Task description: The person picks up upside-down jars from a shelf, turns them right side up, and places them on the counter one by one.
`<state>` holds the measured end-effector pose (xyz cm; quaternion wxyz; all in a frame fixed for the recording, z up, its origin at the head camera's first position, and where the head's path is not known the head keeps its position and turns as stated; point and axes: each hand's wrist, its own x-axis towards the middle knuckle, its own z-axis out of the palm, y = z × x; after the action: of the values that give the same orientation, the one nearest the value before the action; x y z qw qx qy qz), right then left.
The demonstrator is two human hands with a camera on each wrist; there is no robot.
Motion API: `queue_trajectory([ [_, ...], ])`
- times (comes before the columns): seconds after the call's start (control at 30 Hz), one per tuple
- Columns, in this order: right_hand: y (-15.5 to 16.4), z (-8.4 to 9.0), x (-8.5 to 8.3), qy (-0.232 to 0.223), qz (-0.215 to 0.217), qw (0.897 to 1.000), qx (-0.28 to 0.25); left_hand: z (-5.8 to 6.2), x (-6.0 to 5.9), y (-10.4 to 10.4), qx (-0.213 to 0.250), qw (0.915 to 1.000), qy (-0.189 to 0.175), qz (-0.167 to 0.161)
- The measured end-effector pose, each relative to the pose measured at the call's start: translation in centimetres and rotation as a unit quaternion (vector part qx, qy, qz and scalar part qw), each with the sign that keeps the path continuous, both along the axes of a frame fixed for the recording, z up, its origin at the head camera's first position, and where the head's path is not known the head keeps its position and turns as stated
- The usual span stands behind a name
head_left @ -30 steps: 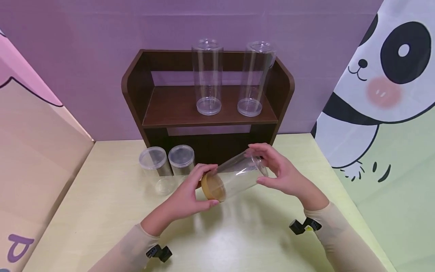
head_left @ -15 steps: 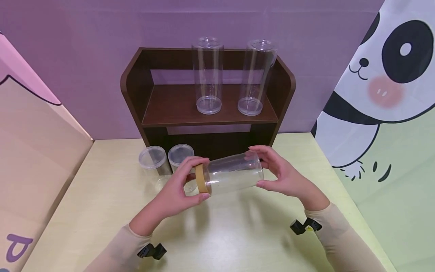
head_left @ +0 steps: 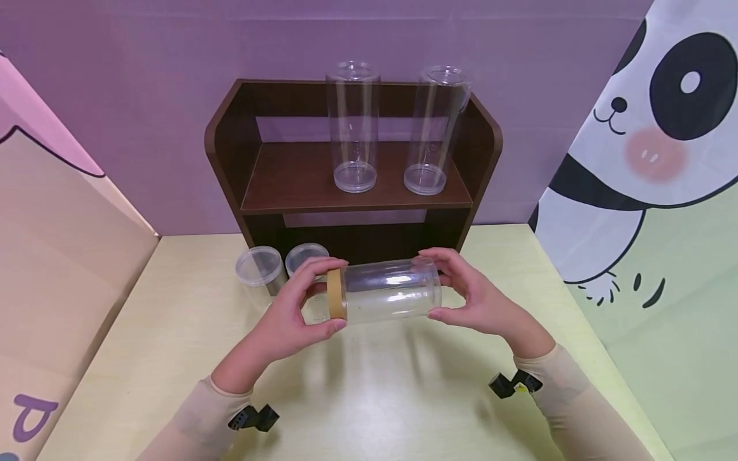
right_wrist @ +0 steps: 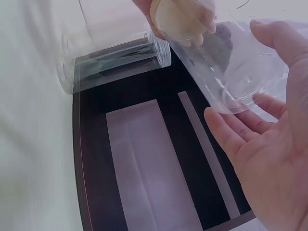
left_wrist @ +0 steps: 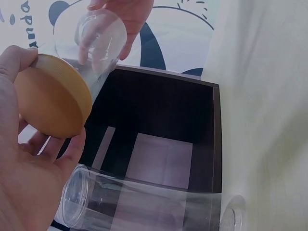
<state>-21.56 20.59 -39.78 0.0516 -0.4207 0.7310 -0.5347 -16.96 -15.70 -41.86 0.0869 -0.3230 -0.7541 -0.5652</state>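
A clear jar (head_left: 392, 291) with a tan lid (head_left: 336, 294) lies sideways in the air above the table, held between both hands. My left hand (head_left: 291, 314) grips the lid end, thumb below and fingers over the top. At the jar's base, my right hand (head_left: 475, 298) holds it with thumb and fingertips on opposite sides. In the left wrist view the lid's flat top (left_wrist: 53, 96) faces the camera. The right wrist view shows the jar's round base (right_wrist: 255, 79) near my right fingers. Nothing is visible inside the jar.
Behind the hands stands a dark brown two-tier shelf (head_left: 357, 208). Two tall clear jars (head_left: 353, 128) (head_left: 435, 131) stand on its upper tier. Two more clear lidded jars (head_left: 261, 266) (head_left: 305, 255) stand on the table at the left, one partly behind my left hand.
The jar has turned from slanted to nearly level, its lid end swinging left and up. My left hand moved left with the lid; my right hand stayed nearly in place.
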Motion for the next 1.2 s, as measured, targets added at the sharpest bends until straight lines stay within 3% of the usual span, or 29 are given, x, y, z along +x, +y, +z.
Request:
queue_trajectory([
  [0.33, -0.6, -0.8, 0.5, -0.032, -0.014, 0.995, 0.095, 0.7, -0.3, -0.6, 0.021, 0.9997, -0.008, 0.012],
  [0.6, -1.6, -2.7, 0.5, -0.042, 0.004, 0.994, 0.098, 1.5, -0.5, -0.1, 0.029, 0.9995, 0.000, 0.012],
  [0.83, -3.0, -4.3, 0.7, -0.056, 0.008, 0.994, 0.096, 2.4, -0.8, 0.8, 0.009, 0.9999, 0.010, 0.003],
  [1.2, -5.0, -6.0, 0.6, -0.069, 0.013, 0.994, 0.087, 2.8, -1.9, 3.6, -0.006, 0.9986, 0.028, -0.045],
])
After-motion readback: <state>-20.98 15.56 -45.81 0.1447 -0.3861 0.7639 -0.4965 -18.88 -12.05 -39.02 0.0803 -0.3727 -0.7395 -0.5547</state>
